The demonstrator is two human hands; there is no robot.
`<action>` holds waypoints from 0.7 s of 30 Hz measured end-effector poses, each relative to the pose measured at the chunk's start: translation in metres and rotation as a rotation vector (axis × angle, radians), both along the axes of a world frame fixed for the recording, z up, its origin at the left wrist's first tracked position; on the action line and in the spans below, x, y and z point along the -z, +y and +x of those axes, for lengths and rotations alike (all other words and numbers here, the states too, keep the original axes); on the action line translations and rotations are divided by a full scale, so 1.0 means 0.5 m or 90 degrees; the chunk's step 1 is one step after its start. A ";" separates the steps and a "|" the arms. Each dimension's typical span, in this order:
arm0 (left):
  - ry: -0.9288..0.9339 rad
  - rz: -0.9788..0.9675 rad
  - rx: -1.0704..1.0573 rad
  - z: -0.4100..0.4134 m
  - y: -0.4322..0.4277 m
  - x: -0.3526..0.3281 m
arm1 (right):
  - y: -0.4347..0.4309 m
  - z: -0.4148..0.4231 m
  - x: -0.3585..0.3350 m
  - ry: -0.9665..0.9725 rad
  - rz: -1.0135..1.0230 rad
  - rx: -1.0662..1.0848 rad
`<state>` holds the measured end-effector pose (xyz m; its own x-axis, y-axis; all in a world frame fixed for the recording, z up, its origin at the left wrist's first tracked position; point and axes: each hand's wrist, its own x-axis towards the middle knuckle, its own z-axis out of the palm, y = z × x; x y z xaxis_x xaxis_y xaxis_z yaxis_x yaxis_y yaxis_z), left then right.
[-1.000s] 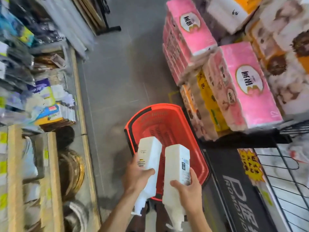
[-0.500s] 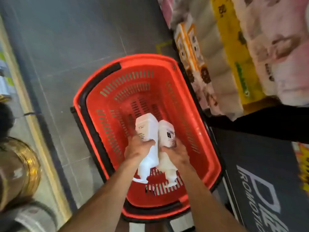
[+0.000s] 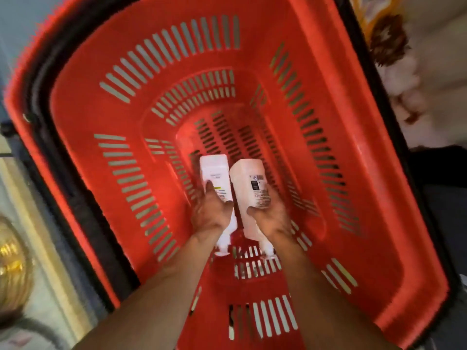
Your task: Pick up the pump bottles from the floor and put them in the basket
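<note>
Red basket (image 3: pixel 75 147), fingers (image 3: pixel 208 186) gripping two pump bottles (image 3: pixel 246 188)

The red basket (image 3: pixel 328 122) is open on top. Two pump bottles (image 3: pixel 249 183) block its middle; its far end is free.

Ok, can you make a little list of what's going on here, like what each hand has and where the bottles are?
place: red basket, seen from above
left hand: grips the left bottle, white
right hand: grips the right bottle, white
bottles: side by side, deep inside the basket, pump ends toward the person
resting on the bottom: cannot tell
</note>
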<state>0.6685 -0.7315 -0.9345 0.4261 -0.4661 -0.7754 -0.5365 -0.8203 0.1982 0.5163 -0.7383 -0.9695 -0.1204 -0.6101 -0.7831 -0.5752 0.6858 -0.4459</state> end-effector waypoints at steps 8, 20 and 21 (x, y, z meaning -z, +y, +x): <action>0.042 -0.031 0.226 0.005 -0.063 -0.263 | -0.074 0.018 -0.277 0.033 -0.043 -0.069; -0.094 -0.139 0.499 0.025 -0.121 -0.907 | -0.116 0.011 -0.938 0.102 -0.100 -0.285; -0.107 -0.148 0.513 0.026 -0.121 -0.952 | -0.108 0.002 -0.984 0.104 -0.107 -0.287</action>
